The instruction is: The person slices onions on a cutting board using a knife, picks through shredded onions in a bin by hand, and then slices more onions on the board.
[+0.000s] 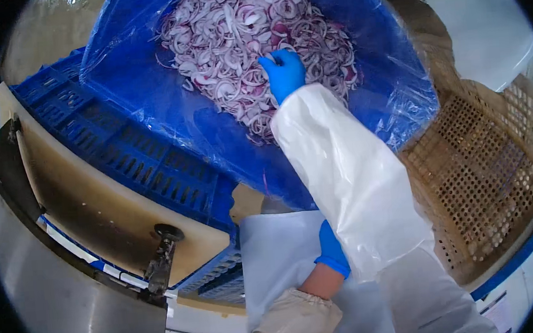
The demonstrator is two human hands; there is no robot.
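Observation:
Sliced red onion (227,41) lies heaped on a blue plastic liner (145,82) spread in front of me. My right hand (286,75), in a blue glove and a white sleeve cover, reaches onto the heap. Its thumb and fingers are bent towards each other at the slices; whether a slice is between them is unclear. A darker purple onion piece (279,33) shows just beyond the fingertips. Close to my apron (279,256) is my left hand (332,251), also gloved in blue. The right sleeve hides part of it, fingers included.
A blue slatted plastic crate (153,171) is under the liner at left, beside a pale board (108,204) with a metal bracket (160,256). At right stands a brown perforated crate (482,185). A white rounded container (477,19) is at upper right, a steel surface (78,297) at lower left.

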